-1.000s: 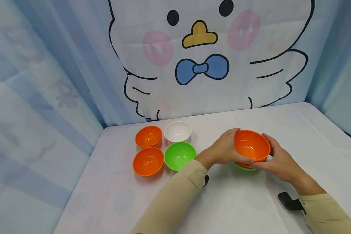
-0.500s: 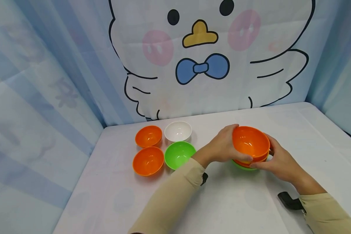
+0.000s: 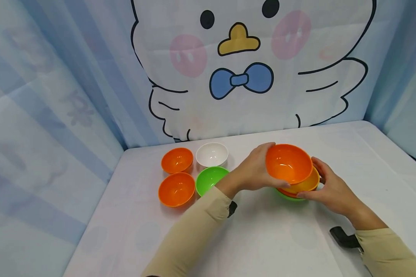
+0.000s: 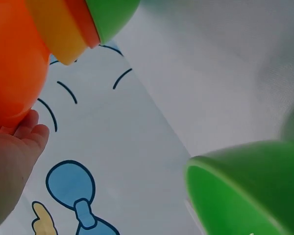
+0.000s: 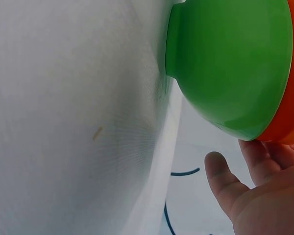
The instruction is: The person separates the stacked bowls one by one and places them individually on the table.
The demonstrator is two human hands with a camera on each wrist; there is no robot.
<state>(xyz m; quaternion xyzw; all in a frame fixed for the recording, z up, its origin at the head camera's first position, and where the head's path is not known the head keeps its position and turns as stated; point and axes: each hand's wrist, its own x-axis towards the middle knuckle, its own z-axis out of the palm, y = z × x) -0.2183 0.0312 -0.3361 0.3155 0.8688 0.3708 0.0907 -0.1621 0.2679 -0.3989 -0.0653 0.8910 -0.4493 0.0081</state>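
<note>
In the head view my left hand [image 3: 251, 169] grips an orange bowl [image 3: 288, 163] by its side, tilted and raised off a stack. Below it in the stack are a yellow bowl [image 3: 308, 181], another orange bowl [image 4: 84, 22] and a green bowl [image 5: 230, 68] at the bottom. With thumb in front and fingers behind, my right hand [image 3: 332, 188] holds the stack by its right side around the yellow bowl's rim. The left wrist view shows the raised orange bowl apart from the yellow one, its underside resting against my left fingers.
On the left of the white table [image 3: 263, 238] stand two orange bowls [image 3: 176, 189], a white bowl [image 3: 212, 154] and a green bowl [image 3: 210, 180], close together. My left forearm passes in front of that green bowl. A printed cloth [image 3: 242, 111] hangs behind the table.
My left hand has lifted the orange bowl from the stack and moved it up and left, baring the yellow bowl beneath. My right hand has stayed at the stack.
</note>
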